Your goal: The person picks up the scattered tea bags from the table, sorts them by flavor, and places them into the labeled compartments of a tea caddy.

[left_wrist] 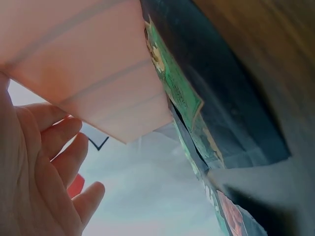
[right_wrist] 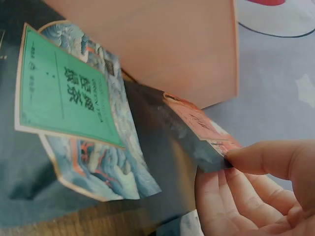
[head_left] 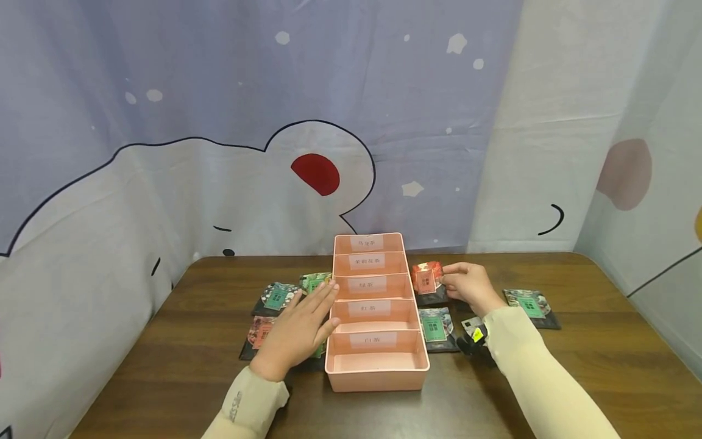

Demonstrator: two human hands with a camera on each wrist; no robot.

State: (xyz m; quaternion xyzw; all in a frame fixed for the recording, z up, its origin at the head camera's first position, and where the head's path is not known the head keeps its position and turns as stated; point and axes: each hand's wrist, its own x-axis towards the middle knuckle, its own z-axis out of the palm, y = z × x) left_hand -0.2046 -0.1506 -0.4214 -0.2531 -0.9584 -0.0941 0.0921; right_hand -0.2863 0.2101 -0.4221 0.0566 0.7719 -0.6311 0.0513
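Observation:
A pink divided box (head_left: 378, 381) with labelled compartments stands in the middle of the table. My left hand (head_left: 298, 332) touches its left rim with fingertips, fingers mostly straight. At the box's right side, my right hand (head_left: 471, 286) pinches the edge of a red-labelled tea packet (head_left: 425, 281) between thumb and fingers. In the right wrist view that tea packet (right_wrist: 197, 125) is tilted beside the box wall, thumb on top. Closer to me lies a tea packet with a green label (head_left: 435, 329). Green packets (left_wrist: 182, 93) lie under and beside my left hand, partly hidden.
Left of the box lie a green-labelled packet (head_left: 276, 297) and a red-labelled packet (head_left: 260, 332). Another green-labelled packet (head_left: 531, 306) lies far right on the wooden table (head_left: 181, 341). A patterned curtain (head_left: 247, 189) hangs behind the table.

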